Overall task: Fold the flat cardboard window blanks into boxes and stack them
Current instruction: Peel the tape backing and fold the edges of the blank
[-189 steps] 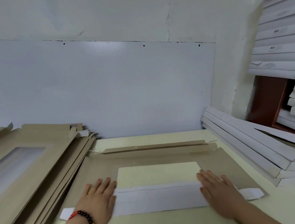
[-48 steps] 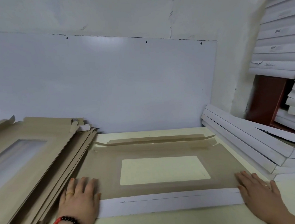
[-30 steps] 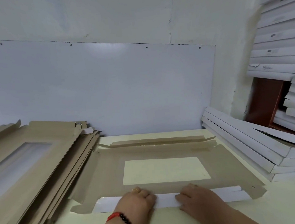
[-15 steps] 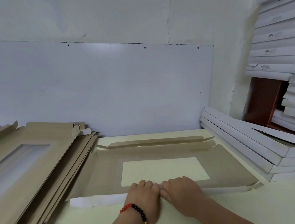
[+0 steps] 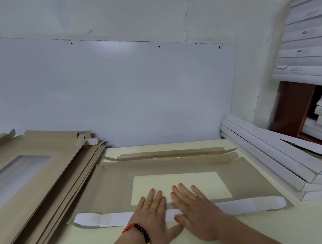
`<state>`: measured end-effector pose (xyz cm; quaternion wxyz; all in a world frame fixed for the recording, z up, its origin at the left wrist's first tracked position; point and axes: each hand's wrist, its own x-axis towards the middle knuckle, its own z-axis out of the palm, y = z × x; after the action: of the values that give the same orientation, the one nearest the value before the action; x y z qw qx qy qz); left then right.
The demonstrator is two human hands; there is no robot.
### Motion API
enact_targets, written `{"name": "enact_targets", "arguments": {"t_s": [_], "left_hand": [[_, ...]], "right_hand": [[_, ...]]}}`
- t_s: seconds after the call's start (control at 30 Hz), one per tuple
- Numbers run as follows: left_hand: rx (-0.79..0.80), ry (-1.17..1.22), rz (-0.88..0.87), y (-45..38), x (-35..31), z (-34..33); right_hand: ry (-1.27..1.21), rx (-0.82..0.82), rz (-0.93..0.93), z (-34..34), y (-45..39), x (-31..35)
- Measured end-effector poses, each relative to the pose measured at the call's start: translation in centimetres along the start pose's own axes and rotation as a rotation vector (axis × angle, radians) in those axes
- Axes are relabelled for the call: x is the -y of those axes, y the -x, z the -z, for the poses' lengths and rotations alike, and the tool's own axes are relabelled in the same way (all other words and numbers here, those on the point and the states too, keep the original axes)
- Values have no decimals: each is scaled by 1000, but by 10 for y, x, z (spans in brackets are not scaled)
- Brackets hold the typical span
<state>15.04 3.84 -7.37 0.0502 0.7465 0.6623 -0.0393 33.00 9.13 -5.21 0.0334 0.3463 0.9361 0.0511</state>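
Observation:
A brown cardboard window blank (image 5: 115, 185) lies flat on the pale table in front of me, its rectangular window (image 5: 205, 180) showing the table through it. Its near flap (image 5: 245, 205) is folded over, white side up, and lies along the front edge. My left hand (image 5: 154, 214), with a bead bracelet on the wrist, and my right hand (image 5: 194, 211) lie flat side by side on the middle of that flap, fingers straight and pointing over the window's near edge. A narrow far flap (image 5: 170, 153) stands slightly raised at the back.
A slanted pile of flat brown window blanks (image 5: 32, 182) fills the left side. Folded white boxes (image 5: 271, 157) are stacked at the right table edge, with more on shelves (image 5: 308, 48) beyond. A white wall panel (image 5: 115, 90) closes the back.
My hands were curled together on the near flap's fold; now both lie flat with fingers stretched forward, and the white flap is pressed down onto the blank.

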Motion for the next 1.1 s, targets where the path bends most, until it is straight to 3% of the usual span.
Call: {"name": "enact_targets", "arguments": {"t_s": [0.23, 0.67, 1.1], "left_hand": [[-14, 10, 102, 9, 36, -2], [-50, -1, 262, 22, 95, -9], [-87, 48, 407, 33, 129, -8]], "right_hand": [[-84, 92, -75, -20, 3, -35], [-63, 59, -325, -33, 54, -118], [-126, 26, -542, -42, 95, -160]]}}
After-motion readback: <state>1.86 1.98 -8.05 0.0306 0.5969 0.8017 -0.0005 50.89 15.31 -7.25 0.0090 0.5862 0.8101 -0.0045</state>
